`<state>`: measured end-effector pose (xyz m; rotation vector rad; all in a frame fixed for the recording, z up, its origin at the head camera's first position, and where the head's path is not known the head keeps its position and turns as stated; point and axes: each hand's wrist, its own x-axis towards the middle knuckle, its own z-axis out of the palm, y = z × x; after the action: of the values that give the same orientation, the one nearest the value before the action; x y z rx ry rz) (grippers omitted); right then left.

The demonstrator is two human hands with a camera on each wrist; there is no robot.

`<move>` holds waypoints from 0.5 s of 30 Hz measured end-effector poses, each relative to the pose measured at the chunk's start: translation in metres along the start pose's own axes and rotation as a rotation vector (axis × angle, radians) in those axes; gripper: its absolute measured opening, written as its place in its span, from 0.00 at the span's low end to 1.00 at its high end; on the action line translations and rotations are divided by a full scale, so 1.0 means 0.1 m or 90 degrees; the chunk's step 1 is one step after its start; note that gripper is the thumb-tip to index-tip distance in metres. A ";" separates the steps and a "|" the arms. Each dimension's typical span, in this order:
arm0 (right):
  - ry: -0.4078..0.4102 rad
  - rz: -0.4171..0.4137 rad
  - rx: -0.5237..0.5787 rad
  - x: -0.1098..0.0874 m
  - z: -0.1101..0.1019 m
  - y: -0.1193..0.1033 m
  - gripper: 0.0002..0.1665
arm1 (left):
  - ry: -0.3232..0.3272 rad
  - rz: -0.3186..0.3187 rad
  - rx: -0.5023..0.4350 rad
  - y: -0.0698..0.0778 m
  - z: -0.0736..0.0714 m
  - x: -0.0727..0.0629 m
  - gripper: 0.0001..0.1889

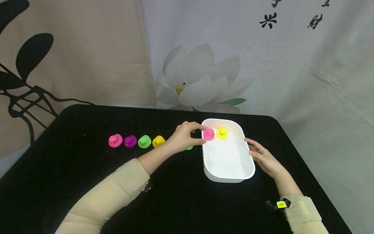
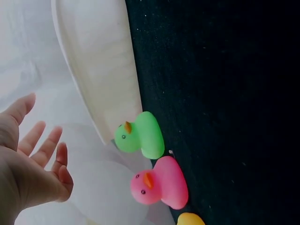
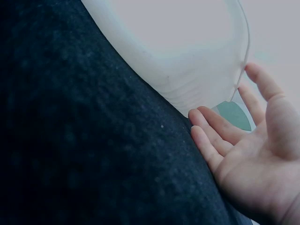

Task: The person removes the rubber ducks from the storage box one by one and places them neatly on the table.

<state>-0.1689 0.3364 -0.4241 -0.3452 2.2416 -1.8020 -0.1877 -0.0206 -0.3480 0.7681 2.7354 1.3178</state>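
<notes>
The thumb and fingers of the left hand [image 1: 187,136] are parted and grasp nothing, hovering at the left rim of a white box [image 1: 228,161] beside a pink duck [image 1: 208,134] that sits inside, against the left wall. The fingers of the right hand [image 1: 264,159] are loosely extended, touching the box's right side without clenching. A yellow duck [image 1: 222,133] is in the box too, just right of the pink one, both toward the far end. Left of the box, more toy ducks [image 1: 144,141] stand in a row, the nearest one green [image 2: 147,136]. Everything rests on a black table [image 1: 181,201]. Behind hangs a pale cloth [image 1: 292,65] printed with a lotus [image 1: 201,74].
</notes>
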 end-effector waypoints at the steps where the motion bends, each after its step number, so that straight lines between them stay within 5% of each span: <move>1: 0.000 -0.001 -0.002 0.00 0.00 0.00 0.33 | 0.000 -0.007 0.005 0.00 0.02 0.02 0.25; 15: 0.002 0.000 -0.011 -0.02 0.01 -0.01 0.34 | 0.010 -0.083 0.013 -0.10 0.27 0.31 0.24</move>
<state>-0.1671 0.3358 -0.4233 -0.3453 2.2616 -1.7849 -0.2135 0.0076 -0.3664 0.5716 2.7605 1.2779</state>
